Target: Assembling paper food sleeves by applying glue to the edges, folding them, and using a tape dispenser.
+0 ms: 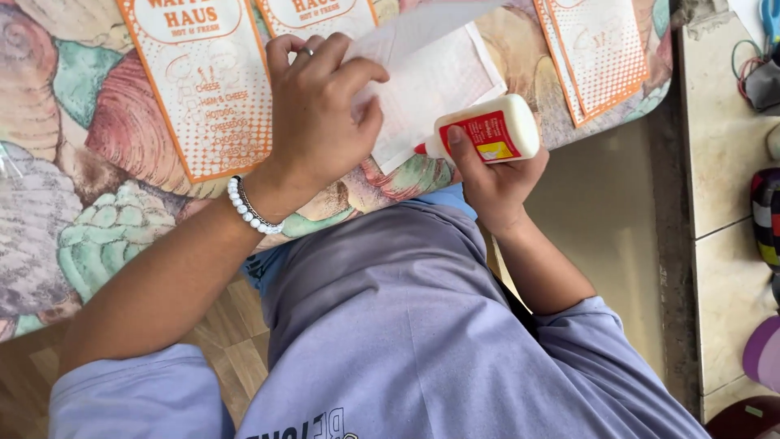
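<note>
A bench (97, 203) covered in a shell-patterned cloth carries flat orange-and-white printed paper bags (207, 89). At its near edge lies a white paper sheet (439, 81) with one flap lifted. The left hand (321, 106) pinches that flap up. The right hand (487, 175), just right of the sheet, grasps a white glue bottle (487, 130), red tip touching the sheet's edge. Gluing seems underway, the flap not yet pressed down.

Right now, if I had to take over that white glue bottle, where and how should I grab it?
Probably around the wide white body of the glue bottle, from its blunt end on the picture's right. It lies sideways with the red nozzle aimed left at the white paper, and the right hand already wraps the body from below.
</note>
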